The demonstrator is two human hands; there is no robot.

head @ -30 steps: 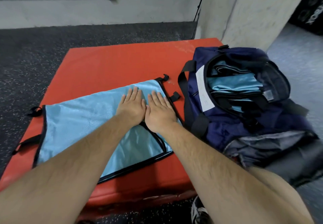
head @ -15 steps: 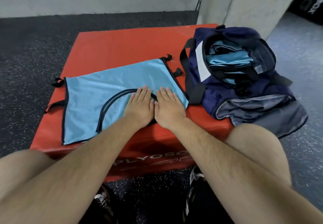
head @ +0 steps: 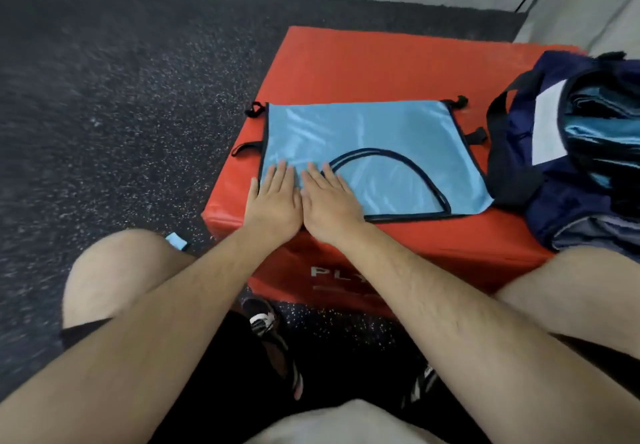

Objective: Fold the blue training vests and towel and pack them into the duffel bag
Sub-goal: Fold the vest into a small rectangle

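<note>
A light blue training vest (head: 374,142) with black trim lies flat on the red plyo box (head: 363,66), its curved neck opening toward the near edge. My left hand (head: 273,201) and my right hand (head: 329,203) press side by side, fingers straight, on the vest's near left corner. The navy duffel bag (head: 561,180) sits open at the box's right end, with folded blue fabric (head: 588,132) inside it.
Dark speckled rubber floor (head: 121,114) surrounds the box. A grey wall and a concrete pillar (head: 588,11) stand behind. My knees flank the box's front, and a small blue scrap (head: 176,241) lies on the floor by my left knee.
Both flat hands have slid across the vest from its right side to its near left corner. The view has swung left, putting the bag at the right edge.
</note>
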